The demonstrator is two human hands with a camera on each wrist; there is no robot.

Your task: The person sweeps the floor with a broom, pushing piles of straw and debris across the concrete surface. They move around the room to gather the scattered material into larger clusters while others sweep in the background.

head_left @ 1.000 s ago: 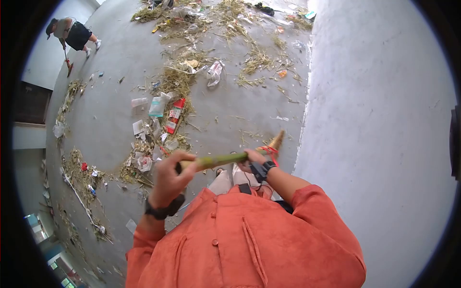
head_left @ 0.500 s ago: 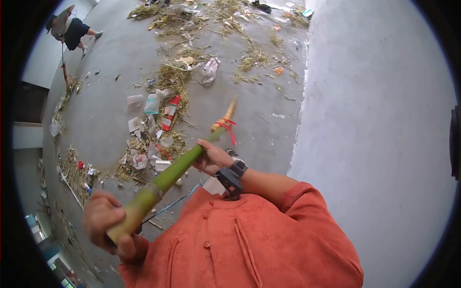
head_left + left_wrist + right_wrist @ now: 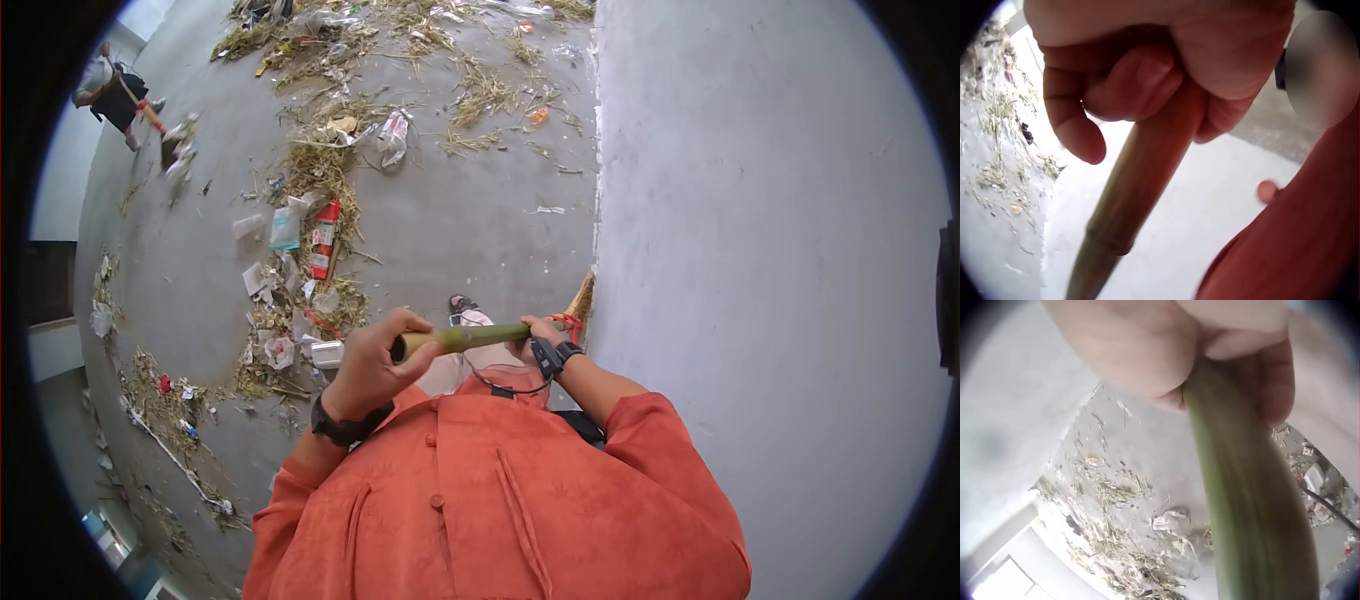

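Observation:
A broom with a green bamboo handle (image 3: 475,336) lies across the front of the person's body in the head view. Near the handle's thick top end, the left hand (image 3: 368,372) grips it with curled fingers; in the left wrist view the thumb and fingers wrap the bamboo (image 3: 1141,175). Lower down, by a red tie (image 3: 571,322), the right hand (image 3: 533,342) holds the thinner part. From the right wrist, the handle (image 3: 1247,500) comes out of the curled fingers. The broom's bristles (image 3: 583,294) are down by the floor at the wall's foot.
Straw and litter lie in strips over the grey floor (image 3: 440,240), with a red packet (image 3: 325,240) and a plastic bag (image 3: 394,138) among them. A white wall (image 3: 760,200) rises on the right. Far left, another person (image 3: 112,92) sweeps with a broom (image 3: 150,118).
The broom swung left and forward, its top end dropping left, then came back across the body with bristles beside the wall. The other person's broom has moved right, pushing litter.

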